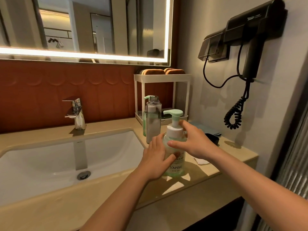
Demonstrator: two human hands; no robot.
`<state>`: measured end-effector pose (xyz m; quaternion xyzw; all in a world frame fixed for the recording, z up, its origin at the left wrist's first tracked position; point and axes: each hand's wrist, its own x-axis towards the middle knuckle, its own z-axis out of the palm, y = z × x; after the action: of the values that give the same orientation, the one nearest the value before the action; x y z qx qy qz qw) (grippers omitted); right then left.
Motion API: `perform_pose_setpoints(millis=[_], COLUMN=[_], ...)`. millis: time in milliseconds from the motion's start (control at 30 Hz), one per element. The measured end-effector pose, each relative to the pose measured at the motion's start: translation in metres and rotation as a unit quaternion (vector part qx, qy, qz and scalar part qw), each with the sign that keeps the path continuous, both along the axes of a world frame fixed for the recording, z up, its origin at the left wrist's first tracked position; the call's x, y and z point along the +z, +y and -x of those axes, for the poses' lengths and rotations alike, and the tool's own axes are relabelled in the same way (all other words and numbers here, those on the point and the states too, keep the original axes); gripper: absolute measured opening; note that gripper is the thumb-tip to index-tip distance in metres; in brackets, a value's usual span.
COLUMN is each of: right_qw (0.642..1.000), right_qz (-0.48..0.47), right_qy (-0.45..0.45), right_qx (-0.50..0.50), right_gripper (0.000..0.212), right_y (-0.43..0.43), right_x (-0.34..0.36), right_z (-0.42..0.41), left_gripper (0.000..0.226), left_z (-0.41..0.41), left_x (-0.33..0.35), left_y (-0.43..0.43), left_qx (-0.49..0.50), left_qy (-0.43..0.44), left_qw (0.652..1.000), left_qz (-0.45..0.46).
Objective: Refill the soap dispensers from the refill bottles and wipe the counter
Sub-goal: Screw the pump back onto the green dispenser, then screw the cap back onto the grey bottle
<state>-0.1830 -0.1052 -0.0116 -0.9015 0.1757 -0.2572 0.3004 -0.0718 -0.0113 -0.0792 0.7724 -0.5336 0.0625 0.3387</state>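
On the beige worktop (200, 172), right of the sink, a clear refill bottle (153, 120) stands upright, its threaded neck uncapped. Just in front of it stands the soap dispenser (174, 165): pale green and translucent, with a white collar and a mint pump, its long axis vertical and its spout pointing left. The left hand (156, 157) wraps its body; the right hand (195, 140) grips the collar.
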Motion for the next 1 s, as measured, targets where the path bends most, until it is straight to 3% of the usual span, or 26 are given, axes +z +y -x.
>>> perform_pose_setpoints(millis=[200, 333, 533, 700, 900, 1000], right_qw=[0.999, 0.998, 0.996, 0.994, 0.993, 0.994], right_qz=[-0.021, -0.039, -0.073, -0.073, -0.079, -0.076], right_qy=[0.022, 0.029, 0.046, 0.066, 0.076, 0.076], right_qx=[-0.033, -0.031, -0.029, -0.037, -0.036, -0.039], right_gripper=[0.073, 0.073, 0.073, 0.075, 0.075, 0.075], right_y=[-0.033, -0.052, -0.084, -0.114, -0.139, -0.147], right_x=[0.0, 0.005, 0.009, 0.012, 0.012, 0.012], right_z=[-0.02, -0.038, -0.073, -0.101, -0.132, -0.147], left_gripper=[0.056, 0.047, 0.068, 0.089, 0.095, 0.093], left_z=[-0.022, -0.039, -0.07, -0.096, -0.114, -0.118], left_x=[0.002, 0.014, 0.044, 0.056, 0.061, 0.062], left_y=[-0.019, -0.028, -0.052, -0.075, -0.094, -0.103], left_qx=[-0.007, 0.043, 0.122, 0.103, 0.128, 0.138], left_qy=[0.032, 0.161, 0.26, 0.239, 0.169, 0.174], left_qw=[0.996, 0.985, 0.938, 0.938, 0.953, 0.95], left_qz=[-0.082, 0.044, 0.197, 0.228, 0.218, 0.218])
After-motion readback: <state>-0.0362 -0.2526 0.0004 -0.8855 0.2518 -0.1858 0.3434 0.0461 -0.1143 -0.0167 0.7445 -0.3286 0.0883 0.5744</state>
